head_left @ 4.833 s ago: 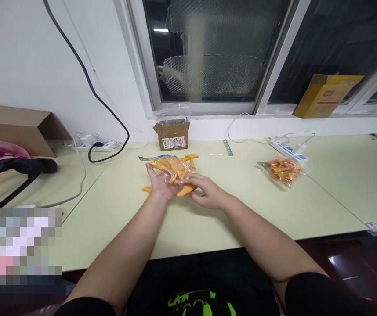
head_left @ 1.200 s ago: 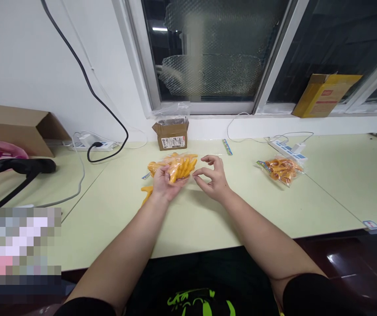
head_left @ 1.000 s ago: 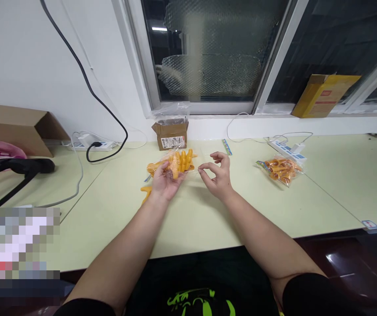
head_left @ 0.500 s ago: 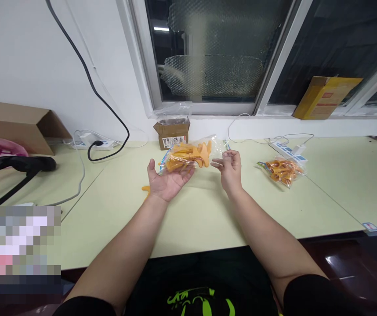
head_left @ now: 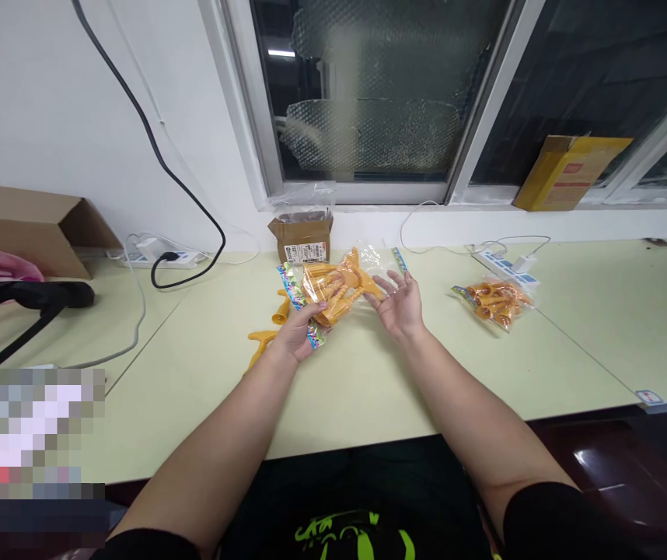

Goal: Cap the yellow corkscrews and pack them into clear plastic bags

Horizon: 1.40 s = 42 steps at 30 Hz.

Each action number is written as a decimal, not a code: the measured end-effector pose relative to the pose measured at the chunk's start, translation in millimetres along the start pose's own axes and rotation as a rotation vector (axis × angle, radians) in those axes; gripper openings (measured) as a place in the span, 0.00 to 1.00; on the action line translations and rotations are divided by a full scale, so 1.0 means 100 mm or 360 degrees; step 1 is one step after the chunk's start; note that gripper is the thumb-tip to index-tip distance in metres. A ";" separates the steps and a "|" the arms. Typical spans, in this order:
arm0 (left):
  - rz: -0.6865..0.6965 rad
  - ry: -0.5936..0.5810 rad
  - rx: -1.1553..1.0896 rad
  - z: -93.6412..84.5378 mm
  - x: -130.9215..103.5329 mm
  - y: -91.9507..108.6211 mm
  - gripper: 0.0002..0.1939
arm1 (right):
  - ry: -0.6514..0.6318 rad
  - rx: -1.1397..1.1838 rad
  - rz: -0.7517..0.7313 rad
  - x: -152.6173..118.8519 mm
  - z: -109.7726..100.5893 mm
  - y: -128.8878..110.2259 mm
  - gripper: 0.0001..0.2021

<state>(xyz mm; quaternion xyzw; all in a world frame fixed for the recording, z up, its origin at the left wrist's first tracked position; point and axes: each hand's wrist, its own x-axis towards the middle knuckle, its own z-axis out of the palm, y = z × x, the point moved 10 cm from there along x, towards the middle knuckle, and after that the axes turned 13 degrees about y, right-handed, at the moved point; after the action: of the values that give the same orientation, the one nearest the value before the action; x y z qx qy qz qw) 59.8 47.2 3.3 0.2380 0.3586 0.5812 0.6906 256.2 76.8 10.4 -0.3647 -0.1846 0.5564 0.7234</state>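
Observation:
My left hand (head_left: 300,333) grips a clear plastic bag (head_left: 339,289) of orange plastic parts near its left end, thumb on top and fingers underneath. A colourful printed band runs along that end of the bag. One T-shaped part lies at the bag's right side. My right hand (head_left: 399,306) is open by the right end, palm up and fingers spread, its fingertips close to the plastic; contact is hard to tell. Beyond my left wrist, a loose orange T-shaped piece (head_left: 262,339) and an orange tube-like piece (head_left: 281,309) lie on the table, both partly hidden.
Another bag of orange parts (head_left: 497,300) lies to the right on the pale table (head_left: 357,404). A small cardboard box (head_left: 305,237) stands against the wall. Power strips (head_left: 505,264) with cables are at the back. A black frame-like object (head_left: 42,294) and a larger carton (head_left: 24,225) are at left.
My left hand has gone from supporting the bag on its palm to gripping its end with the thumb over it. The bag has turned and tilted. My right hand's fingers have opened from a pinch.

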 end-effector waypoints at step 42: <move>0.1033 -0.0481 0.1357 0.15 -0.06 0.23 0.48 | -0.1156 -0.1664 -0.0461 -0.26 0.17 0.46 0.22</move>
<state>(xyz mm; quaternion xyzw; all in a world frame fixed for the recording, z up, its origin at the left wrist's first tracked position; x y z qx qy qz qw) 56.2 47.7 30.8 0.6754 0.3673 0.5268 0.3625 205.1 63.2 -8.4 -0.4286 -0.7109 0.3779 0.4100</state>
